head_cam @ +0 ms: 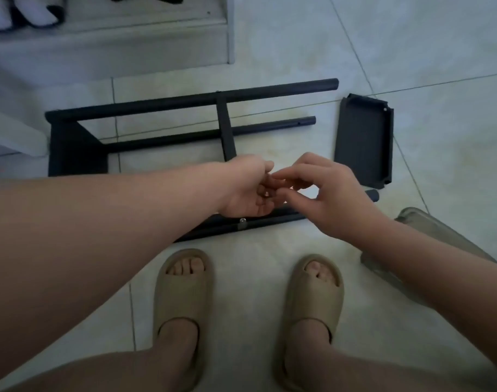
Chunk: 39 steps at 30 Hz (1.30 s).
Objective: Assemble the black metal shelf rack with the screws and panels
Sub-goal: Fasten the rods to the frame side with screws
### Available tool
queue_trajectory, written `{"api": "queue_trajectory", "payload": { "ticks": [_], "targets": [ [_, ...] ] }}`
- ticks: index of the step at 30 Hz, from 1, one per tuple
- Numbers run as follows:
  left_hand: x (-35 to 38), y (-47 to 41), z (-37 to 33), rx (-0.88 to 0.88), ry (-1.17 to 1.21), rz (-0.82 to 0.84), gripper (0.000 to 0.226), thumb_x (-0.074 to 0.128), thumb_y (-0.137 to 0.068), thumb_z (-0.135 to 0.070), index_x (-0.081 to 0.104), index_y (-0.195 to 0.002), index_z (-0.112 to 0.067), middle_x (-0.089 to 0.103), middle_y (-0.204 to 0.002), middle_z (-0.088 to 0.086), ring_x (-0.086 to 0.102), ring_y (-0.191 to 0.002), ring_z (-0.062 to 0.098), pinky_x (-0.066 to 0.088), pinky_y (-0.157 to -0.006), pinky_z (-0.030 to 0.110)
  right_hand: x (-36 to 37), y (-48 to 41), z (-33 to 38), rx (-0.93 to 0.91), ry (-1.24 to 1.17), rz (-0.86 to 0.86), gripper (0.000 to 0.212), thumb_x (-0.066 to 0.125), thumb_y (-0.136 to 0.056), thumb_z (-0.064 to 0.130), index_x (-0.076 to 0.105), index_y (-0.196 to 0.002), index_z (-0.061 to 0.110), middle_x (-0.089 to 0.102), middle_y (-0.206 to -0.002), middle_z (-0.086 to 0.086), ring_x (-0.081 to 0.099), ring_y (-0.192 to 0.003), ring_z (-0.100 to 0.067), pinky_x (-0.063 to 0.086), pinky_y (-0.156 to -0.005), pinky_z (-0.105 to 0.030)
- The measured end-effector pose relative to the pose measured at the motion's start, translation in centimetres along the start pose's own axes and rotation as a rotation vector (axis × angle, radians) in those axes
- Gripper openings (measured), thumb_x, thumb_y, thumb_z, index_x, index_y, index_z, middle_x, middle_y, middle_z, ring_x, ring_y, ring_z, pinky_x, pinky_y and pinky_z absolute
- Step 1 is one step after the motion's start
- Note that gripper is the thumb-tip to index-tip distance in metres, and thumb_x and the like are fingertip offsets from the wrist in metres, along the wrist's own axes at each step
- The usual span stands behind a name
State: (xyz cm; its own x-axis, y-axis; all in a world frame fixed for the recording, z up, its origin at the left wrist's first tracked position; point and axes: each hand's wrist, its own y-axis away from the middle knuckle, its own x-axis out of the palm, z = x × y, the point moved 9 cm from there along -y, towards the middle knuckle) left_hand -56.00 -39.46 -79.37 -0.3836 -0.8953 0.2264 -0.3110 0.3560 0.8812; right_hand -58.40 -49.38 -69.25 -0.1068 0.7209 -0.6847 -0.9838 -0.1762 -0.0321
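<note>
Cupping what looks like a small screw (267, 193) in your left hand (247, 188), fingers (265, 183) curled, your right hand (334, 199) pinching toward it with its grip unclear, you face the rack frame (185, 101) mid-frame on the floor (255, 278), likely stiff, best gripped by its tubes.

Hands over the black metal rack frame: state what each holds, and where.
Left hand cups a tiny dark item, perhaps a screw, in its palm. Right hand reaches its fingertips into that palm; whether they pinch it cannot be told.
</note>
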Motion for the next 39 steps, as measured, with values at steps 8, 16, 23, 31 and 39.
{"api": "queue_trajectory", "payload": {
  "ticks": [8,16,23,31,39],
  "targets": [
    [-10.9,-2.5,-1.6,0.162,-0.286,-0.399,0.028,0.046,-0.1,-0.026,0.061,-0.08,-0.015,0.046,-0.068,0.001,0.039,-0.055,0.015,0.03,-0.048,0.024,8.0,-2.5,-4.4,0.148,0.24,0.332,0.034,0.068,-0.095,0.035,0.064,-0.126,0.021,0.062,-0.113,0.007,0.055,-0.105,-0.01,0.045,-0.093,-0.027],
    [-11.2,-5.7,0.8,0.276,-0.413,-0.226,0.051,0.043,-0.103,-0.045,0.068,-0.099,-0.001,0.036,-0.072,0.009,0.036,-0.065,0.022,0.034,-0.061,0.031,12.3,-2.8,-6.7,0.208,0.365,0.531,0.045,0.067,-0.082,0.063,0.066,-0.101,0.022,0.056,-0.084,0.014,0.051,-0.076,-0.01,0.045,-0.07,-0.032],
    [-10.2,-5.9,1.0,0.394,-0.519,-0.149,0.055,0.042,-0.104,-0.038,0.064,-0.101,0.013,0.036,-0.073,0.012,0.034,-0.066,0.023,0.032,-0.067,0.034,12.4,-2.1,-6.3,0.241,0.259,0.484,0.042,0.071,-0.078,0.058,0.065,-0.088,0.017,0.057,-0.075,0.009,0.053,-0.069,-0.008,0.045,-0.065,-0.034],
    [-9.0,-5.6,3.2,0.324,-0.554,0.0,0.053,0.041,-0.106,-0.039,0.067,-0.104,0.007,0.035,-0.057,-0.001,0.033,-0.058,0.02,0.033,-0.066,0.034,12.9,0.7,-6.9,0.321,0.188,0.44,0.077,0.071,-0.067,0.068,0.048,-0.129,0.03,0.051,-0.127,0.014,0.059,-0.098,-0.008,0.053,-0.085,-0.032],
    [-9.0,-5.9,3.4,0.273,-0.444,0.141,0.039,0.044,-0.105,-0.037,0.066,-0.091,-0.008,0.035,-0.059,-0.003,0.034,-0.053,0.012,0.033,-0.054,0.025,14.0,-1.9,-5.5,-0.21,0.506,0.485,0.119,0.05,-0.084,0.08,0.0,-0.162,0.004,-0.011,-0.17,-0.014,-0.013,-0.157,-0.029,0.003,-0.127,-0.053]
  ]
}}
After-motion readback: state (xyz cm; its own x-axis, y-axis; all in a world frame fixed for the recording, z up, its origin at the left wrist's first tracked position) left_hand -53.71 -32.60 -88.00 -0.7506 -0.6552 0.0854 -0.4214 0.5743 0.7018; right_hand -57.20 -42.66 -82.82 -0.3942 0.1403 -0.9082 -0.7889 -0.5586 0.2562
